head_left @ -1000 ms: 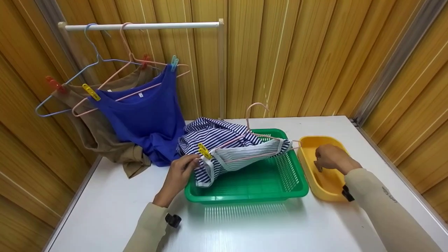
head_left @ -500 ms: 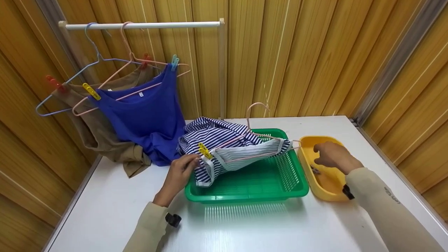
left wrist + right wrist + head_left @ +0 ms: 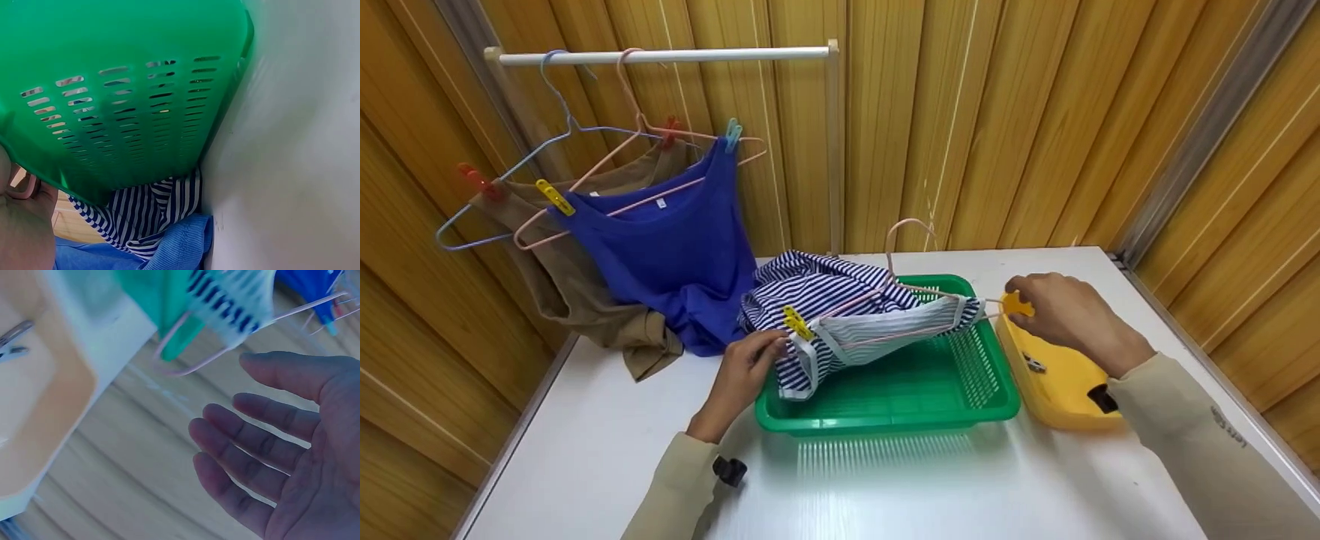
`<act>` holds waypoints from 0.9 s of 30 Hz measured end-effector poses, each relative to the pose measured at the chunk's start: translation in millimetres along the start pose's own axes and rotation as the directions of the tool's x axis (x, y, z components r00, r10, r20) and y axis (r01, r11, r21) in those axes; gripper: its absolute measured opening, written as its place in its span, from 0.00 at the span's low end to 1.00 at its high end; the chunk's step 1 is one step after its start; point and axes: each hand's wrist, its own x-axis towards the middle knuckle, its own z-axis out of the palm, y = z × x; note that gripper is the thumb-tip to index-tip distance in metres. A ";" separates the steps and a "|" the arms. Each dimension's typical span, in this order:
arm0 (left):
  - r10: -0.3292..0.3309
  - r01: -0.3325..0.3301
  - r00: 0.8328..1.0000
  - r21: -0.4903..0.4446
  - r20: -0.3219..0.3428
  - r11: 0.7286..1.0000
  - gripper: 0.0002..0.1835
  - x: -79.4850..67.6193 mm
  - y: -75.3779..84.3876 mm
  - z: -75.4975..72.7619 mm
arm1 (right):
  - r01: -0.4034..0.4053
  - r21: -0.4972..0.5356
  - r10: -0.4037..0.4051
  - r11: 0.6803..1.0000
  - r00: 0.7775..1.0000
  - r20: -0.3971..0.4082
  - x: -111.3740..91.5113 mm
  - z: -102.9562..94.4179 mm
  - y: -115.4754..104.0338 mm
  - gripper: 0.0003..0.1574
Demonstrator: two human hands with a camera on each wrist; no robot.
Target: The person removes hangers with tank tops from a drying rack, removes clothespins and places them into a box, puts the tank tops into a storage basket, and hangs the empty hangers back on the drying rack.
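Note:
A striped navy-and-white top (image 3: pixel 825 292) lies partly in the green basket (image 3: pixel 885 422), fitted with a pink hanger (image 3: pixel 911 223). My left hand (image 3: pixel 744 379) pinches the left end of that hanger, where a yellow clothespin (image 3: pixel 797 322) clips the strap. In the left wrist view the hanger's pink end (image 3: pixel 23 190) shows between the fingers. My right hand (image 3: pixel 1065 311) is above the far end of the yellow tray (image 3: pixel 1046 412), close to the hanger's right end. Its fingers (image 3: pixel 242 458) are loosely bent and hold nothing. One greyish clothespin (image 3: pixel 1034 364) lies in the tray.
A white rail (image 3: pixel 667 55) stands at the back left. On it hang a blue top (image 3: pixel 675 240) and a brown garment (image 3: pixel 577 300), both clipped to hangers with clothespins. Their hems reach the white table (image 3: pixel 585 450). Wood-panelled walls (image 3: pixel 997 112) enclose the table.
My right hand has lifted from inside the yellow tray and moved back toward the hanger's right end, uncovering the greyish clothespin. The left hand keeps its hold on the hanger.

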 end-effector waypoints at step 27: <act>0.049 -0.050 0.999 0.082 0.019 0.995 0.11 0.8 -0.8 -0.8 | 0.445 0.210 -0.420 0.871 0.895 -0.152 50.7 -1.5 -160.1 0.21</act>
